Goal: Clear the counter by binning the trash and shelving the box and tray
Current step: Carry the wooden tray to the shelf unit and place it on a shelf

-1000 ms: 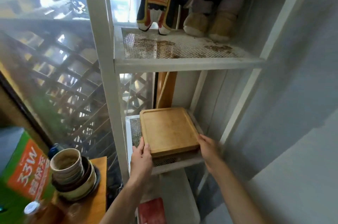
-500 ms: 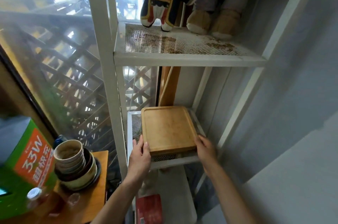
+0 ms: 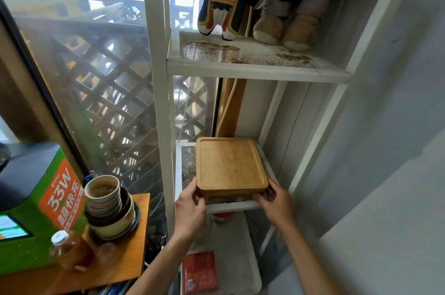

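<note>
Resting flat on the middle mesh shelf of the white rack, the empty wooden tray is gripped at its two near corners, left hand and right hand each curled around an edge, fingers together.

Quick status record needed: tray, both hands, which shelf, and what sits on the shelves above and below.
tray: wooden tray flat on the middle mesh shelf, near edge at the shelf front
left hand: on the tray's front-left corner
right hand: on the tray's front-right corner
shelf above: two plush toys
shelf below: red packet
</note>
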